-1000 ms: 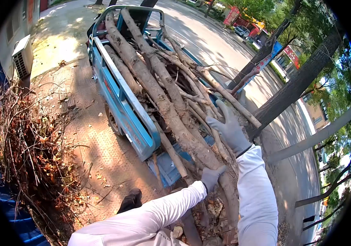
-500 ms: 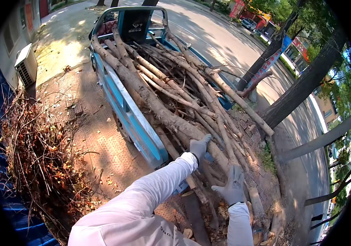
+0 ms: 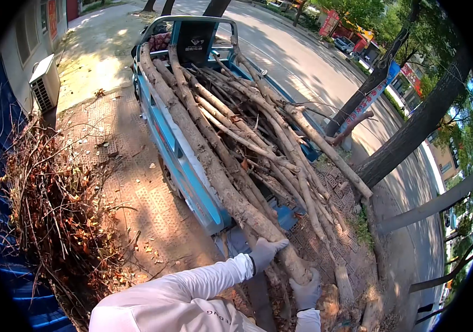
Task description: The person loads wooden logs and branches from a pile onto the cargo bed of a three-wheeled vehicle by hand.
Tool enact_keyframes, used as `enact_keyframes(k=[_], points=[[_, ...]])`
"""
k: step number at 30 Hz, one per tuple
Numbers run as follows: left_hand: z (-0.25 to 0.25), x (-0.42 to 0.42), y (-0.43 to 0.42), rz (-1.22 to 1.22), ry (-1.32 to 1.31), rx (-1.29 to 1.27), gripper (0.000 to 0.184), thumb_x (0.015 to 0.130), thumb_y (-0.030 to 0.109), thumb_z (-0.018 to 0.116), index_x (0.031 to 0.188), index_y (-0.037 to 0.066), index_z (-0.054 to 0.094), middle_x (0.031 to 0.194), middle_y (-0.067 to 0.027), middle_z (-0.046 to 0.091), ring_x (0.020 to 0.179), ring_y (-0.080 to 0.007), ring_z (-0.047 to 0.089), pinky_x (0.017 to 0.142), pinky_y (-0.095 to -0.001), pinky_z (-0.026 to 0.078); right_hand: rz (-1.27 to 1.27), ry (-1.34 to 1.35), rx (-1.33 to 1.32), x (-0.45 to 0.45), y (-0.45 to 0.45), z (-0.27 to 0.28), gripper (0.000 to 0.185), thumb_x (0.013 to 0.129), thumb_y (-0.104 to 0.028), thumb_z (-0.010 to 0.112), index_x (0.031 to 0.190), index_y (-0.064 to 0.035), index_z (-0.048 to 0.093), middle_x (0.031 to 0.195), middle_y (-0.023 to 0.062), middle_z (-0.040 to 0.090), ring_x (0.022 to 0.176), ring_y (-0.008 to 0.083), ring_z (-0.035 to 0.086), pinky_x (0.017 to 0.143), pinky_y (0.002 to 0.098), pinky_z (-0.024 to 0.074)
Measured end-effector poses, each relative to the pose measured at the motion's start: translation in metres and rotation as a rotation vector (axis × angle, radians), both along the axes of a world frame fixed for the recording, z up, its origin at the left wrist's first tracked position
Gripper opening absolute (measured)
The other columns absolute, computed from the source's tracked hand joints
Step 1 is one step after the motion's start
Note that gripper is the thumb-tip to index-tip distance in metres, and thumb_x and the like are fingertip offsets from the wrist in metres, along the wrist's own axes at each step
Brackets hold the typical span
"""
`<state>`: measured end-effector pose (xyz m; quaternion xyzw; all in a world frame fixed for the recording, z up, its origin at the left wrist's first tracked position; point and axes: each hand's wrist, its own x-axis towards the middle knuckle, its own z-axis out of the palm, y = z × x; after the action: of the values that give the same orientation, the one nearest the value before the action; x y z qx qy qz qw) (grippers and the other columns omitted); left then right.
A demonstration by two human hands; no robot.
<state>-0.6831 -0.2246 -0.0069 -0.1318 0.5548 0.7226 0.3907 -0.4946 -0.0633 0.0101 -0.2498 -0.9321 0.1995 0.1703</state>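
A long, thick log [image 3: 235, 203] lies along the left side of the blue cargo bed [image 3: 184, 174], its near end sticking out past the bed toward me. My left hand [image 3: 268, 254], in a grey glove, is closed over the log a little short of that end. At the very end, my right hand [image 3: 306, 289], also gloved, grips the wood, with some fingers hidden around it. Several thinner branches [image 3: 247, 143] are heaped in the bed beside the log, and some overhang its rear.
To the left, a pile of dry twigs [image 3: 62, 205] sits against a blue sheet [image 3: 1, 133]. An air-conditioner unit [image 3: 45, 83] stands by the wall. Tree trunks [image 3: 413, 124] rise at the right along the road. More cut wood [image 3: 343, 285] lies near my right hand.
The log's near end has swung left over the bed's left side and come closer to me. Both hands moved down toward me; the right hand, earlier open, now grips the log's end.
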Motion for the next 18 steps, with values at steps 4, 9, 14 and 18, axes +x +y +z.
enact_keyframes(k=[4,9,14,18], points=[[-0.015,0.009,0.022,-0.133,0.088,0.137,0.066,0.082,0.034,0.089,0.118,-0.012,0.058,0.105,-0.0193,0.072,0.087,-0.0246,0.073,0.072,-0.0371,0.059,-0.145,-0.154,-0.062,0.021,0.011,0.031,0.086,0.058,-0.035,0.097,0.130,-0.0060,0.059,0.115,0.0209,0.071,0.105,0.0400,0.069,0.093,0.0470,0.0528],[0.082,-0.031,0.041,-0.351,0.204,0.272,0.060,0.085,0.033,0.084,0.123,-0.008,0.061,0.104,-0.0122,0.070,0.087,-0.0187,0.067,0.075,-0.0347,0.056,-0.029,-0.250,-0.145,0.006,0.081,0.128,0.097,0.054,-0.037,0.098,0.137,-0.0054,0.059,0.115,0.0185,0.073,0.109,0.0345,0.069,0.097,0.0444,0.0529],[0.104,-0.169,0.146,0.098,0.591,0.512,0.042,0.098,0.030,0.073,0.119,-0.005,0.068,0.102,-0.0072,0.073,0.089,-0.0154,0.064,0.079,-0.0312,0.051,-0.066,-0.109,0.568,-0.112,0.100,0.251,0.095,0.084,-0.046,0.081,0.159,-0.0075,0.037,0.155,0.0298,0.043,0.141,0.0449,0.045,0.116,0.0497,0.0364],[0.113,-0.221,0.112,0.123,1.141,0.116,0.056,0.098,0.032,0.070,0.139,-0.004,0.057,0.119,-0.0178,0.072,0.106,-0.0227,0.069,0.092,-0.0349,0.053,0.468,0.009,0.547,-0.112,-0.014,0.273,0.079,0.090,-0.038,0.077,0.154,-0.0059,0.042,0.152,0.0243,0.047,0.138,0.0447,0.047,0.114,0.0495,0.0385]])
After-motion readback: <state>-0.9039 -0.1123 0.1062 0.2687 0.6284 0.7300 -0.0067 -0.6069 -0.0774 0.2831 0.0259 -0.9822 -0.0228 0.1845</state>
